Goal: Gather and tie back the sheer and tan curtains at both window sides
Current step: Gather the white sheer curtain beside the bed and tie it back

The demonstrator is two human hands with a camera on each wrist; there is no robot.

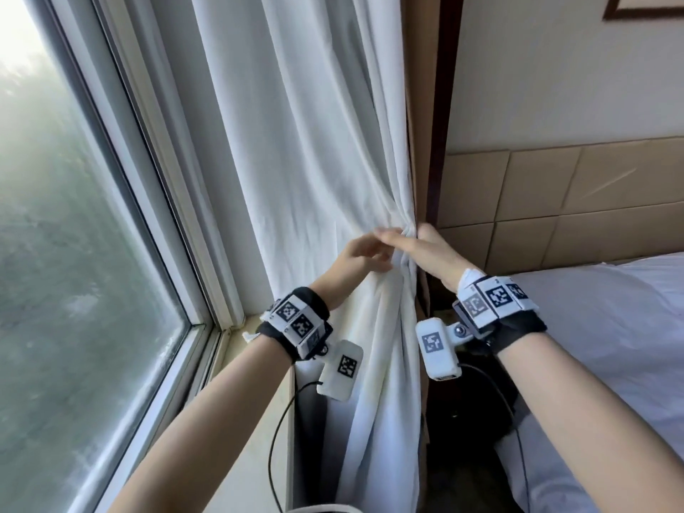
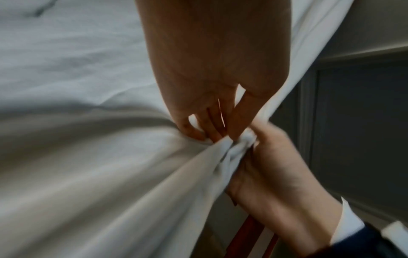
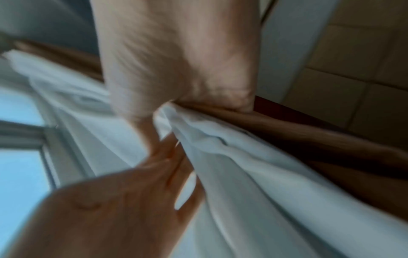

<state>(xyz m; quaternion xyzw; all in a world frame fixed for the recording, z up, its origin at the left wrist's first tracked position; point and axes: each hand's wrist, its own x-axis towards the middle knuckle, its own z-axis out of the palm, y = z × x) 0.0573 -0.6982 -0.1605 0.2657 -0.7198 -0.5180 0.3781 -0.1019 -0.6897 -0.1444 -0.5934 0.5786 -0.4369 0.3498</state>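
One curtain side is what you are working on: the sheer point(image 1: 314, 161) is hanging between the window point(image 1: 74, 216) on the left and the tan curtain point(image 1: 416, 142) on the right. You are bunching the sheer with your right hand point(image 1: 425, 249), its fingers curling round the gathered folds at the tan edge. Your left hand point(image 1: 357, 259) is reaching in with loosely straight fingers, its tips touching the bunch. No tie-back is showing, so tying seems still ahead, and the other side is out of view. The bed point(image 1: 610, 327) is lying to the right.
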